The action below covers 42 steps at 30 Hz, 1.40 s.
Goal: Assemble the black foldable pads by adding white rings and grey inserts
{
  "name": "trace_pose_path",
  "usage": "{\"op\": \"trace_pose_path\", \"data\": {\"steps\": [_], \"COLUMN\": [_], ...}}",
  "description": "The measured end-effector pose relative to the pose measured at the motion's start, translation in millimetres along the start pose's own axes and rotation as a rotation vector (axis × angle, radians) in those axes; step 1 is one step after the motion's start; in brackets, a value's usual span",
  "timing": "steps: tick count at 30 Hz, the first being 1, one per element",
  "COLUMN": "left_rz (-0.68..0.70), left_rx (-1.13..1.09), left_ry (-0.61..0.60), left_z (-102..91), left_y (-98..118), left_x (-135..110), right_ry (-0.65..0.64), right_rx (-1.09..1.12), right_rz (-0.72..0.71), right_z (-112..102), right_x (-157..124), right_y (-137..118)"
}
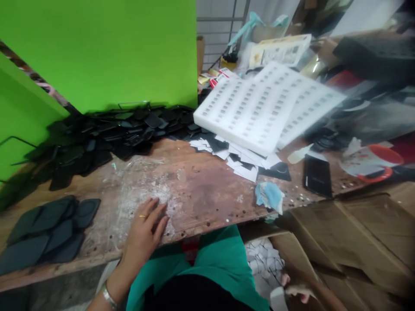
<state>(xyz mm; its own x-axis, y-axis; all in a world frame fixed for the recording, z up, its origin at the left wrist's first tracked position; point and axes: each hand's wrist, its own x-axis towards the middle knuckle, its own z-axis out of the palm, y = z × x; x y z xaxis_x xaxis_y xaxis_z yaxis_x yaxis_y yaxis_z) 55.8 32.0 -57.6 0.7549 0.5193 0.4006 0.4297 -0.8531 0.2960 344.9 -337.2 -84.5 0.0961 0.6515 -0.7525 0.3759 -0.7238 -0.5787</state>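
My left hand (pixel 147 229) lies flat on the wooden table (pixel 201 190), fingers stretched out and nothing under them that I can make out. To its left is a small group of dark flat pads with rounded corners (pixel 48 231). My right hand (pixel 298 292), low and somewhat blurred, reaches down at an open cardboard box (pixel 296 255) beside my lap. Its fingers appear closed at the edge of a pale flat piece (pixel 278 299). Many white pieces (pixel 264 259) fill the box around it.
A heap of black pads (pixel 129 129) lines the green panel (pixel 129 52). White foam trays (pixel 246 108) rest over white cards (pixel 243 166). Along the right stand a crumpled blue cloth (pixel 269 195), a black phone (pixel 317 175) and an orange-rimmed mug (pixel 372 160). More cardboard (pixel 366 229) lies below.
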Motion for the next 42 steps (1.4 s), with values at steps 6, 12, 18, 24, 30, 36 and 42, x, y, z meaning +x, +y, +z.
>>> {"op": "trace_pose_path", "data": {"steps": [6,12,18,24,30,36,42], "left_rz": [-0.019,-0.033,-0.057,-0.067,-0.012,-0.010,-0.027], "left_rx": [0.035,0.062,0.073,0.105,0.158,0.180,0.159], "left_ry": [0.011,0.059,0.085,0.089,0.119,0.121,0.107], "left_z": [1.6,3.7,2.7,1.1,5.5,9.0,3.5], "left_y": [0,1,5,5,-1,-3,0], "left_x": [-7,-12,-15,-19,-22,-23,-21], "right_ry": [-0.310,0.138,0.619,0.806,0.830,0.736,0.844], "right_rx": [0.174,-0.300,-0.696,-0.780,-0.783,-0.812,-0.769], "right_rz": [-0.128,-0.602,-0.501,-0.278,-0.133,-0.134,-0.136], "right_z": [-54,-106,-116,-122,-125,-127,-119], "right_x": [28,76,190,265,284,279,273], "right_y": [-99,-242,-358,-415,-430,-429,-427]}}
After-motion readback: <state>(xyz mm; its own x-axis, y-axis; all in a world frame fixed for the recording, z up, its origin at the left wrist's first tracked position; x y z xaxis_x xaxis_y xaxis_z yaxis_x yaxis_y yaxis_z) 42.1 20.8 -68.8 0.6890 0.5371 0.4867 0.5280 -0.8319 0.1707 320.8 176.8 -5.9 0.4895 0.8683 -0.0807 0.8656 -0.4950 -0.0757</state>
